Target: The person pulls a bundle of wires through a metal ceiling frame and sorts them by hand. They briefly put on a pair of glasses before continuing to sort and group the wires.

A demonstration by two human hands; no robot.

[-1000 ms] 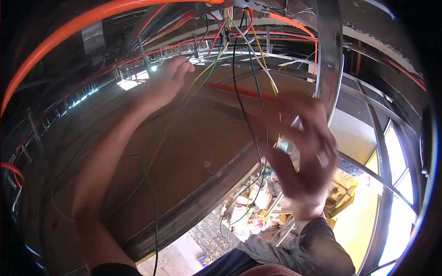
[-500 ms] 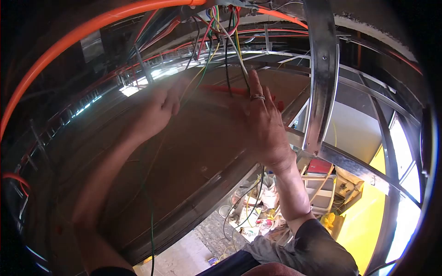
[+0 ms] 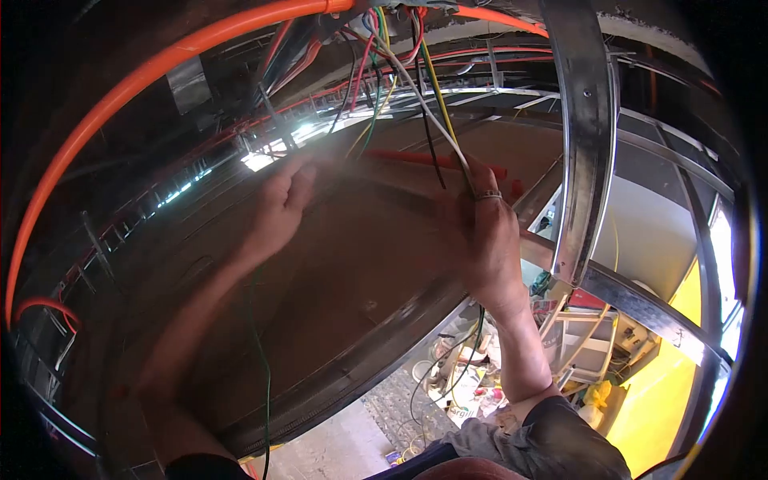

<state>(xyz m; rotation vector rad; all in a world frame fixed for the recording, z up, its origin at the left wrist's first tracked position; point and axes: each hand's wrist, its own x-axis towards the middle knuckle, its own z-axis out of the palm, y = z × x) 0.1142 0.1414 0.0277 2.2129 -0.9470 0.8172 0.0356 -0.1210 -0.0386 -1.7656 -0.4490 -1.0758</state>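
A bundle of coloured electrical wires (image 3: pixel 384 44) hangs from the ceiling structure at the top. My right hand (image 3: pixel 492 232), with a ring on one finger, is closed around a white wire (image 3: pixel 428 108). A yellow wire (image 3: pixel 438 88) runs down beside it into the same hand. The loose end of a black wire (image 3: pixel 438 164) hangs just left of that hand. My left hand (image 3: pixel 284 196) is closed and slightly blurred, its fingers curled. A thin green wire (image 3: pixel 260 344) trails down below it, and its grip on the wire is partly hidden.
An orange conduit (image 3: pixel 120 104) curves across the upper left. A metal stud (image 3: pixel 588 136) stands right of my right hand, joined to a cross rail (image 3: pixel 648 308). Beneath my arms lies a broad brown panel (image 3: pixel 344 264). Bags and clutter (image 3: pixel 464 384) lie on the floor below.
My right hand has gone from extended fingers to closed around the white and yellow wires. My left hand has shifted slightly left and stays closed. The view has shifted a little.
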